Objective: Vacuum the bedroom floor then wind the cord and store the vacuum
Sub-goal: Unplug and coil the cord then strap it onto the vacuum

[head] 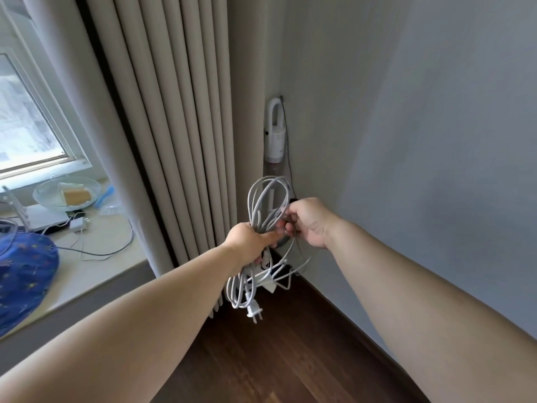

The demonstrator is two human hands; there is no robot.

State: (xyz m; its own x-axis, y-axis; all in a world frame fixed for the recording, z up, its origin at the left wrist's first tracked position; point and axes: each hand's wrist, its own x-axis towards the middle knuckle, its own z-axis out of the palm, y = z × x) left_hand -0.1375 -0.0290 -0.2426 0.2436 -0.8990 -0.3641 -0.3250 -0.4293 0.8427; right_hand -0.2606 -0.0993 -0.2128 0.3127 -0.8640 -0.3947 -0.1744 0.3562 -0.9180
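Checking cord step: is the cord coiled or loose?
Coiled. The white cord hangs in bundled loops gripped by the left hand; the right hand pinches a strand; the plug dangles free.

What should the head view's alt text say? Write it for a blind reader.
A left hand grips a coiled white power cord, plug dangling, while the right hand pinches a strand. Behind stands a white stick vacuum beside beige curtains.

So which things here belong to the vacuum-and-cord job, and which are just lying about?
Job: cord bundle gripped by left hand, right hand pinching a strand, plug dangling, vacuum upright in the corner.

Lying about: glass bowl, blue cushion, charger, curtain.
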